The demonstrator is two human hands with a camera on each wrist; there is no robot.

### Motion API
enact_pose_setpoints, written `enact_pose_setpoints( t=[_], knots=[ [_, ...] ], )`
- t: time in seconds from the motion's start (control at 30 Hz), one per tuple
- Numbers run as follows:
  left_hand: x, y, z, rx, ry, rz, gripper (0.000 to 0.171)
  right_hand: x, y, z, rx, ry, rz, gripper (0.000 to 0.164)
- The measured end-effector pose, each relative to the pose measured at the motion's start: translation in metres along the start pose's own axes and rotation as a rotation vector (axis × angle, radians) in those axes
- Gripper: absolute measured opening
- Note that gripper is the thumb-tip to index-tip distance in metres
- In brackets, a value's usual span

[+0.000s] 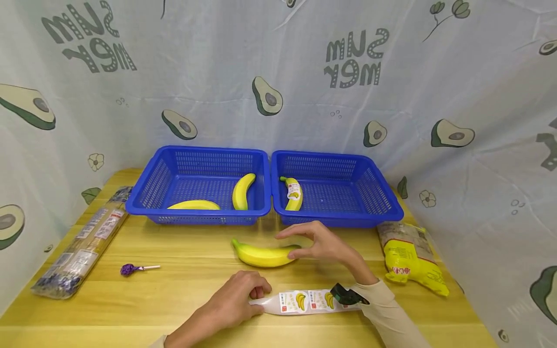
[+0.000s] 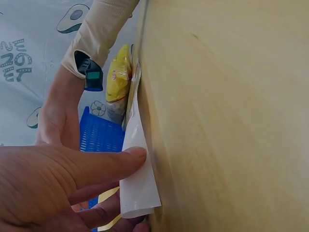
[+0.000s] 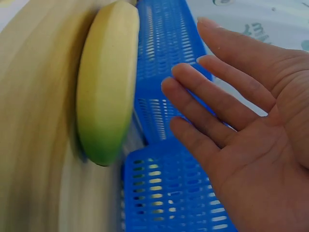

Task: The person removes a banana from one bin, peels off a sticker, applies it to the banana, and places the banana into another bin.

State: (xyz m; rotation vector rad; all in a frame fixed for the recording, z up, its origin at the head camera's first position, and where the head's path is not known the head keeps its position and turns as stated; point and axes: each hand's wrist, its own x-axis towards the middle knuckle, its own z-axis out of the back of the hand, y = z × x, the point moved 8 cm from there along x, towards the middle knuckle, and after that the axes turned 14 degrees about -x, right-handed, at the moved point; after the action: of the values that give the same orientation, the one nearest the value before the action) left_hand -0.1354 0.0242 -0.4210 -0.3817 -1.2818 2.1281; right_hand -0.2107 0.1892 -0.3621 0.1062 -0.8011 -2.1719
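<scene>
A yellow banana [image 1: 263,257] lies on the table in front of the two baskets, its greenish stem pointing left. My right hand [image 1: 324,245] hovers at its right end with thumb and fingers spread; in the right wrist view the palm and straight fingers [image 3: 207,108] hold nothing, beside the banana [image 3: 107,82]. Nearer to me lies a strip of banana stickers [image 1: 296,302] on white backing. My left hand [image 1: 237,300] pinches the strip's left end, thumb on top, as the left wrist view shows on the backing [image 2: 140,191]. The right wrist and its dark strap partly cover the strip's other end.
A blue basket [image 1: 197,212] at back left holds two bananas without visible stickers. Beside it, another blue basket [image 1: 339,220] holds a stickered banana [image 1: 293,193]. A purple lollipop [image 1: 127,269] and a long clear package [image 1: 87,246] lie left; a yellow bag [image 1: 411,258] lies right.
</scene>
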Motion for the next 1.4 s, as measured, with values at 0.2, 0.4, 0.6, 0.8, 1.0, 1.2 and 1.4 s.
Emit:
enact_pose_setpoints(
  t=[0.2, 0.4, 0.6, 0.8, 1.0, 1.2, 1.4],
  knots=[
    [0.0, 0.002, 0.004, -0.023, -0.022, -0.034, 0.018, -0.002, 0.01, 0.008, 0.0, -0.009, 0.048, 0.04],
    [0.001, -0.015, 0.017, -0.067, -0.033, -0.03, 0.019, -0.003, 0.025, 0.007, 0.043, 0.031, 0.12, 0.036],
    [0.002, -0.028, 0.029, -0.075, -0.07, -0.108, 0.019, -0.004, 0.035, -0.001, 0.01, 0.114, 0.166, 0.033],
    [0.003, -0.036, 0.036, -0.048, -0.118, -0.167, 0.023, -0.004, 0.038, -0.014, 0.032, 0.211, 0.154, 0.032],
    [0.004, -0.035, 0.038, -0.053, -0.134, -0.163, 0.025, -0.002, 0.03, -0.025, 0.053, 0.256, 0.077, 0.032],
    [0.009, -0.032, 0.036, -0.055, -0.123, -0.121, 0.035, -0.002, 0.026, -0.025, 0.027, 0.241, 0.029, 0.025],
    [0.019, -0.028, 0.034, -0.146, -0.153, -0.064, 0.018, -0.002, 0.026, -0.023, 0.044, 0.201, 0.031, 0.023]
  ],
)
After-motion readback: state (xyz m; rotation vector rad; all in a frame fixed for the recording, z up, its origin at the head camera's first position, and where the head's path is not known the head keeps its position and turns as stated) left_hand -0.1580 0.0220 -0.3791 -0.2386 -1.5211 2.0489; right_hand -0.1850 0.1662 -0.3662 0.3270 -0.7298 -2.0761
